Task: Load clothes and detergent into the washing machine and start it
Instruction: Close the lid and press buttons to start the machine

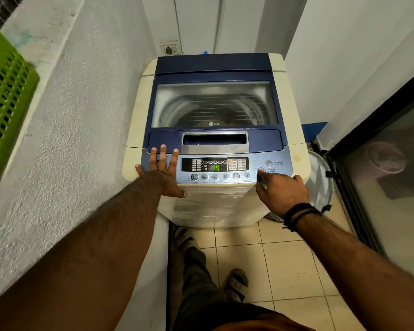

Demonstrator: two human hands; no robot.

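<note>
The washing machine [215, 139] stands on the tiled floor [284, 263] in a narrow recess, its left side close against a rough white wall [77, 130]. Its blue lid [215, 70] is closed flat; through the clear window [214, 103] the drum shows, with dark contents at the bottom that cannot be identified. No detergent container can be made out.

The control panel [225, 185] runs along the front edge of the machine top. Its display [216, 167] is lit and shows green digits reading 17. A row of round buttons sits below the display; the power button [268, 163] is at the right end of the panel.

Left hand [162, 173]: fingers spread apart, palm flat on the front left corner of the machine top, fingertips reaching the lid's front edge. It grips nothing.

Right hand [281, 189]: fingers curled in, index finger extended, its tip on the start button [261, 170] just below the power button. It holds nothing. Dark bands circle the wrist.

A green perforated basket [5, 96] sits on the ledge at far left. A white mesh hamper [320, 177] stands on the floor at the machine's right side, beside a dark-framed glass door [380, 163]. A wall socket [169, 48] is behind the machine.
</note>
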